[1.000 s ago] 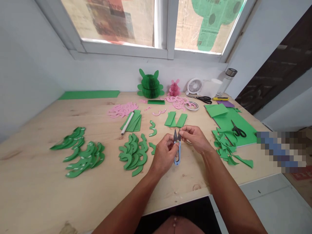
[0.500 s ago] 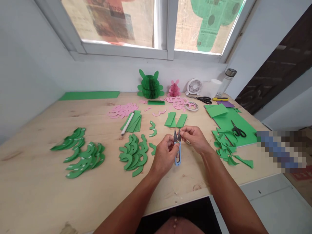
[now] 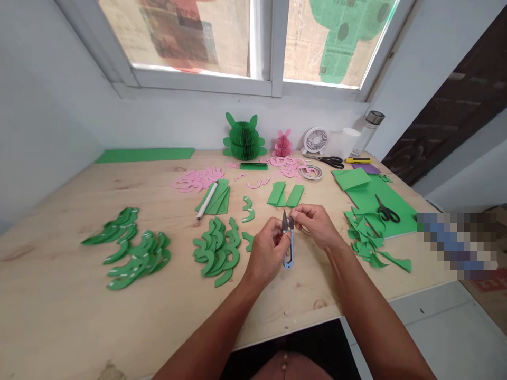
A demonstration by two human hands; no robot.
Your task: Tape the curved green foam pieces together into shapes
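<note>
My left hand (image 3: 270,248) is closed around a pair of blue-handled thread snips (image 3: 289,253), their dark blades pointing away from me and slightly apart. The fingers of my right hand (image 3: 313,221) pinch together at the tip of the right blade; whether they hold the blade itself or something small on it is hidden. Left of my hands lies a pile of wavy green paper cutouts (image 3: 217,250), with one green cutout (image 3: 248,208) bearing white tape bits above it. Folded green paper strips (image 3: 295,195) lie just beyond my hands.
Green taped cutouts (image 3: 144,258) lie at the left. A white pen (image 3: 207,200) rests on green paper. Pink cutouts (image 3: 200,179), a tape roll (image 3: 311,172) and a green honeycomb paper figure (image 3: 244,140) are farther back. At the right are green scraps (image 3: 364,237) and black scissors (image 3: 388,212).
Almost nothing differs. The snips' handle end has shifted up very slightly, and both hands keep their places.
</note>
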